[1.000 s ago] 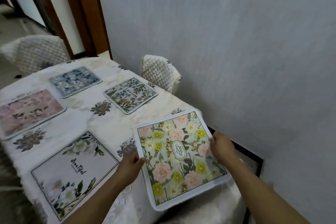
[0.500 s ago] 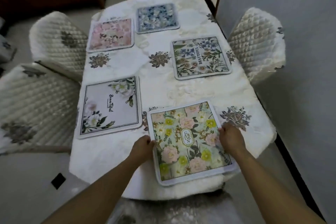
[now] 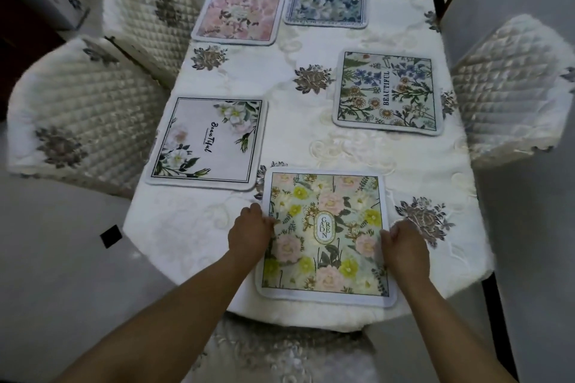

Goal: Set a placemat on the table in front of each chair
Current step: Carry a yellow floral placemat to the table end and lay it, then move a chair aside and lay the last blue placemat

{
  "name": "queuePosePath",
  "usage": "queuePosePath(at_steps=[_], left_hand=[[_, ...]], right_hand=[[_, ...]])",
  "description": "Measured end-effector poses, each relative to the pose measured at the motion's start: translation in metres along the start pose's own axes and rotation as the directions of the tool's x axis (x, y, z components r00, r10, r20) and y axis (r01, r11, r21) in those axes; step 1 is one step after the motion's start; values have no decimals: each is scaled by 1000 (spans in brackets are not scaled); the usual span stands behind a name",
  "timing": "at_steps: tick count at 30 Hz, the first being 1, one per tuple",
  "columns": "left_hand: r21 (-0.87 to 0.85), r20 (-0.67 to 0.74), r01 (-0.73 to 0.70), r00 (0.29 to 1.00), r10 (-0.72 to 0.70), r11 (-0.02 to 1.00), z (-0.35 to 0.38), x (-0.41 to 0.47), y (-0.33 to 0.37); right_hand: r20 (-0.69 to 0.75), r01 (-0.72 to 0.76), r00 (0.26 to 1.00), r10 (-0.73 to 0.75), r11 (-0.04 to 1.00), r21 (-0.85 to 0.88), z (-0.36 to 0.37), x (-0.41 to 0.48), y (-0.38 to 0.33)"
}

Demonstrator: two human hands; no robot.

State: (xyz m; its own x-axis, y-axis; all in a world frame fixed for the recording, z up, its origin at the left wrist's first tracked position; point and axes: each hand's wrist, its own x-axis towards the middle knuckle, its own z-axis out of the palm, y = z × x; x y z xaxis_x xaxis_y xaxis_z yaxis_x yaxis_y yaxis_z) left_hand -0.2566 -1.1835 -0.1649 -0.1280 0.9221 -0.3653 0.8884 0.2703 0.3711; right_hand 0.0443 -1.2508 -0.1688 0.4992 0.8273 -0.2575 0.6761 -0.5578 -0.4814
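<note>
Garden placemat (image 3: 325, 236) pushed farther onto table (image 3: 280, 134) (now squared).

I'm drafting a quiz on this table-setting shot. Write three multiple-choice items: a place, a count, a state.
1. Where does the GARDEN mat lie?
A. near table edge
B. far end
C. on a chair

2. How many mats are on the table?
A. three
B. five
C. seven

3. What do the left hand and right hand do?
A. hang free
B. fold a cloth
C. grip the GARDEN mat's sides

1 A: it lies nearest the person's arms.
2 B: pink mat, blue mat, white mat, BEAUTIFUL mat, GARDEN mat.
3 C: each pinches one side edge.
</note>
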Motion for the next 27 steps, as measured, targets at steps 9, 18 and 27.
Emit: queuePosePath(at_steps=[9, 18, 27], left_hand=[[218, 115, -188, 979, 166, 958, -12, -9, -11], [105, 150, -318, 942, 301, 942, -89, -27, -122], [299, -25, -355, 925, 379, 886, -295, 26, -277]], right_hand=[[107, 81, 993, -50, 947, -310, -2, -13, -36], [163, 190, 977, -134, 895, -404, 6, -85, -108], [122, 480, 857, -501, 689, -543, 39, -146, -355]])
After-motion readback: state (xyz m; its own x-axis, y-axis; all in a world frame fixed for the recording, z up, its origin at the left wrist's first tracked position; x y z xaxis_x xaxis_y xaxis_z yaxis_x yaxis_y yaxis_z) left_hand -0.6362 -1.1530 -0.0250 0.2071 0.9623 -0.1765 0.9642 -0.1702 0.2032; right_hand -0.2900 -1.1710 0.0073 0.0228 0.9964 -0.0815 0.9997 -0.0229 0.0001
